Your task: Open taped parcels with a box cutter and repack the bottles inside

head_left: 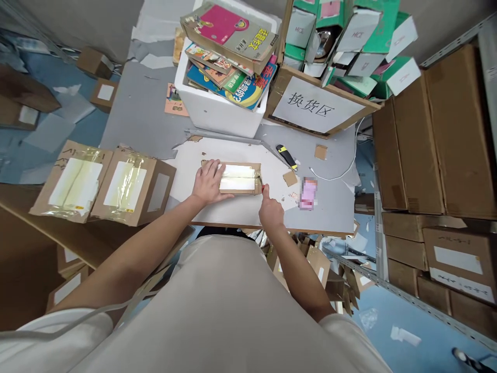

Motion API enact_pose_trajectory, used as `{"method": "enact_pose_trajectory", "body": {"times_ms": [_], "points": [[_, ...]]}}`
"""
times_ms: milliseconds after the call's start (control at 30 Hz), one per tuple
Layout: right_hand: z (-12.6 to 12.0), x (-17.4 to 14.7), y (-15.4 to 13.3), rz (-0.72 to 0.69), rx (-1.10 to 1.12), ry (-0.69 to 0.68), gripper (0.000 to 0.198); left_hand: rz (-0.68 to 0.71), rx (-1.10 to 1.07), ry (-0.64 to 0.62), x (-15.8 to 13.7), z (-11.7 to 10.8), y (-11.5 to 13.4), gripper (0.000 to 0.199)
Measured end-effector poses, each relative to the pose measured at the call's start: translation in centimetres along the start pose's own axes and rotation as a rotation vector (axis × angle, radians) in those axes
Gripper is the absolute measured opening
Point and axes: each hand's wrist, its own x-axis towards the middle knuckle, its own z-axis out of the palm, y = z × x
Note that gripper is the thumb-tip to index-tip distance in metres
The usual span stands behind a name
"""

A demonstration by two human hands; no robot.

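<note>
A narrow cardboard box (238, 177), labelled and sealed with clear tape, lies on the white section of the worktable (334, 215), directly in front of the person. The left hand (209, 181) is laid over the box's left end, fingers spread and palm down, pressing rather than gripping. The right hand (271, 210) is clenched around a small tool (264, 188), of which only a red portion shows clearly; it is at the box's right end, where the tape is disturbed. The hands are apart, one at each end. The tool's exact type cannot be told.

To the right lie a black-and-yellow utility knife (286, 157), a cardboard scrap (289, 178), a white cable (330, 179) and a pink item (308, 194), obscured by pixelation. Behind the box stands a white foam container (221, 122) bearing stacked books (233, 36); beside it, an open carton (279, 88) with a handwritten sign (318, 106) holds green-and-white boxes (363, 33). Two taped parcels (134, 186) stand side by side at left.
</note>
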Motion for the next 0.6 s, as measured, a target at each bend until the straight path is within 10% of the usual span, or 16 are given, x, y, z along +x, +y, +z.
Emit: {"method": "enact_pose_trajectory", "body": {"times_ms": [600], "points": [[1.1,-5.7,0.8,0.075,-0.126,-0.012,0.061,0.022,-0.058,-0.032,-0.2,-0.1,0.1,0.103]]}}
